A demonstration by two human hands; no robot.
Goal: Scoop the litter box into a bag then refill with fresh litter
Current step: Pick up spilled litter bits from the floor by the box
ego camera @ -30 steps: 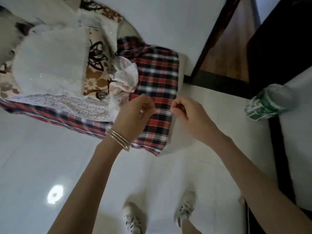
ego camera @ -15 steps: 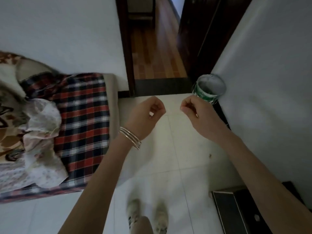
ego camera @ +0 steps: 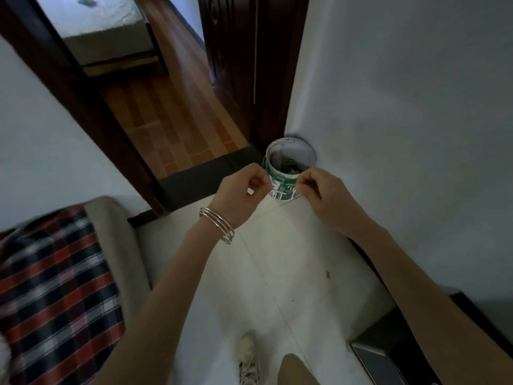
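Walking over white tile, the person holds both hands up in front of the chest, each with fingers curled in toward the thumb. The left hand (ego camera: pixel 241 196), with bangles (ego camera: pixel 217 224) at the wrist, and the right hand (ego camera: pixel 323 196) seem to pinch something very thin between them; a faint line runs down from the right one, but whether it is a thread, a bag edge or only a tile joint cannot be told. Just beyond the hands, against the wall beside a doorway (ego camera: pixel 169 112), stands an open green-and-white bucket (ego camera: pixel 286 173) with dark matter inside. No litter box, scoop or litter sack shows anywhere, and no bag is plainly in view. A plaid blanket (ego camera: pixel 55 287) lies at the left, and a shoe (ego camera: pixel 247 354) shows below.

By my reckoning the task is at its start: getting to the gear, perhaps opening a bag, with no scooping begun. Next comes finding the box and scoop, then spreading the bag's mouth wide and steady so that clumps drop in cleanly. If that bucket is a waste bin, it may serve to hold the bag.
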